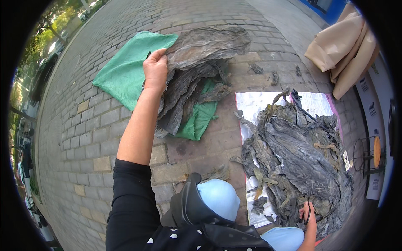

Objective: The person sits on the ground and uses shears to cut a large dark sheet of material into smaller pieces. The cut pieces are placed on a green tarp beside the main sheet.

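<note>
My left hand (pixel 156 67) grips the edge of a large, wrinkled grey-brown dried sheet, possibly kelp (pixel 207 44). That sheet lies over a stack of similar dark sheets (pixel 182 94) on a green woven sack (pixel 125 69). At the lower right my right hand (pixel 307 213) holds a pair of scissors (pixel 309 204) by the dark handles, blades pointing up and away from me. Beneath the scissors a big crumpled heap of the same dried sheets (pixel 301 150) covers much of a white woven sack (pixel 251 102). Whether the scissor blades are apart cannot be told.
Small dried scraps (pixel 257 68) lie on the brick paving (pixel 103 116). Brown sheeting (pixel 339 44) hangs at the upper right. A stand with a round orange-brown part (pixel 377 152) is at the right edge. My knee in light blue (pixel 220 199) is between the sacks, near me.
</note>
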The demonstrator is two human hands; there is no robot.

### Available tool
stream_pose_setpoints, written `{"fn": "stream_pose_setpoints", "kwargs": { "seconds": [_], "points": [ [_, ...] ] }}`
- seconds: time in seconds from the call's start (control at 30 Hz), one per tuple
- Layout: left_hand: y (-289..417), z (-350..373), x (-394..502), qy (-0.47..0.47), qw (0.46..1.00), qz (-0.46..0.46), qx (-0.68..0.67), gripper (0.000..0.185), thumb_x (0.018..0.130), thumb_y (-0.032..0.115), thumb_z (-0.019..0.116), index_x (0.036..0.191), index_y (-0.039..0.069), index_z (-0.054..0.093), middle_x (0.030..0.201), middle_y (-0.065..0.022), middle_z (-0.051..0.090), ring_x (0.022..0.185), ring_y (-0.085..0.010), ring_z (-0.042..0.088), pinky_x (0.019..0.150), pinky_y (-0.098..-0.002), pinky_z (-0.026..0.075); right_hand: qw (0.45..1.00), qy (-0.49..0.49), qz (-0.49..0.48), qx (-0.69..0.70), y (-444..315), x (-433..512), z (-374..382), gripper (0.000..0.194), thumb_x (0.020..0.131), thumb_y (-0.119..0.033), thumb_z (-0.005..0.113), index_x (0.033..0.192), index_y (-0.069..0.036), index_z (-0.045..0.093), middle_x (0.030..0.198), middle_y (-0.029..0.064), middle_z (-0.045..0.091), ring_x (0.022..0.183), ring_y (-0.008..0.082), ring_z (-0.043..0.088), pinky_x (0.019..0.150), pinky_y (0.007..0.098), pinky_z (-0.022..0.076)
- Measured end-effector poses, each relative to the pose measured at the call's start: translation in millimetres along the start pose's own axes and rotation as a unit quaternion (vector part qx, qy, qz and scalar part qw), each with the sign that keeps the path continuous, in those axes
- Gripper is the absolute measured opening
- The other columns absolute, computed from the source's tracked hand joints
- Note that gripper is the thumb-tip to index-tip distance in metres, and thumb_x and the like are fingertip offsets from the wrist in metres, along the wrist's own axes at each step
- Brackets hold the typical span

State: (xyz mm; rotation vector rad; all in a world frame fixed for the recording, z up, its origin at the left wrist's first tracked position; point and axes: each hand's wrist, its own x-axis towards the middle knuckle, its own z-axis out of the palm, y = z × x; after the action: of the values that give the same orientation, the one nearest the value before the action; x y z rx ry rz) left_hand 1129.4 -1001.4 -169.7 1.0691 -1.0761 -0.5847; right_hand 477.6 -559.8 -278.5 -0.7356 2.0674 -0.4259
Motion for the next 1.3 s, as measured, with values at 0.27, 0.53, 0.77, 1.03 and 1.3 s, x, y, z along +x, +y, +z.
{"fn": "stream_pose_setpoints", "kwargs": {
  "seconds": [0.27,0.53,0.77,1.03,1.3],
  "points": [
    [-58.2,-103.3,88.0,0.112,0.97,-0.199,0.078,0.031,0.082,-0.002,0.057,0.113,-0.003,0.059,0.102,-0.0159,0.065,0.088,-0.0263,0.065,0.078,-0.0361,0.053,0.999,-0.003,-0.009,-0.039,2.7,-13.6,1.0,0.042,0.095,-0.047,0.042,0.102,-0.005,0.046,0.068,0.0084,0.056,0.05,0.014,0.052,0.044,0.0283,0.0455],
    [-78.3,-72.6,83.9,-0.094,0.713,0.058,0.693,0.066,0.085,0.044,0.059,0.139,0.012,0.039,0.147,-0.0141,0.032,0.137,-0.0291,0.028,0.108,-0.0527,0.025,0.999,-0.003,0.042,-0.004,-7.2,-18.9,2.5,0.038,0.094,-0.043,0.047,0.101,-0.006,0.048,0.068,0.007,0.054,0.048,0.0126,0.049,0.042,0.0262,0.0413],
    [-80.5,7.0,140.5,-0.301,0.672,0.013,0.676,0.105,0.067,0.076,0.06,0.147,0.018,0.025,0.153,-0.0149,0.018,0.141,-0.0322,0.018,0.109,-0.0598,0.02,0.996,0.011,0.087,-0.019,-5.3,-22.8,6.9,0.036,0.094,-0.043,0.048,0.1,-0.007,0.048,0.064,0.0065,0.053,0.045,0.013,0.048,0.04,0.027,0.0407],
    [-150.9,-36.4,34.9,-0.369,0.633,-0.056,0.679,0.081,0.073,-0.004,0.048,0.146,0.025,0.027,0.151,-0.0145,0.025,0.128,-0.0373,0.041,0.103,-0.0416,0.039,0.991,-0.027,0.08,-0.107,5.9,-35.2,-0.4,0.04,0.094,-0.046,0.045,0.093,-0.006,0.048,0.061,0.0075,0.054,0.046,0.0157,0.05,0.041,0.0304,0.0423],
    [-169.3,8.2,28.3,-0.32,0.543,-0.173,0.757,0.091,0.075,0.05,0.071,0.147,0.033,0.018,0.156,-0.0026,0.01,0.137,-0.044,0.021,0.099,-0.0693,0.026,0.993,0.031,0.101,-0.043,28.2,-47.0,-17.5,0.036,0.094,-0.043,0.046,0.093,-0.007,0.049,0.059,0.0063,0.053,0.041,0.0148,0.048,0.037,0.0291,0.0411]
  ]
}}
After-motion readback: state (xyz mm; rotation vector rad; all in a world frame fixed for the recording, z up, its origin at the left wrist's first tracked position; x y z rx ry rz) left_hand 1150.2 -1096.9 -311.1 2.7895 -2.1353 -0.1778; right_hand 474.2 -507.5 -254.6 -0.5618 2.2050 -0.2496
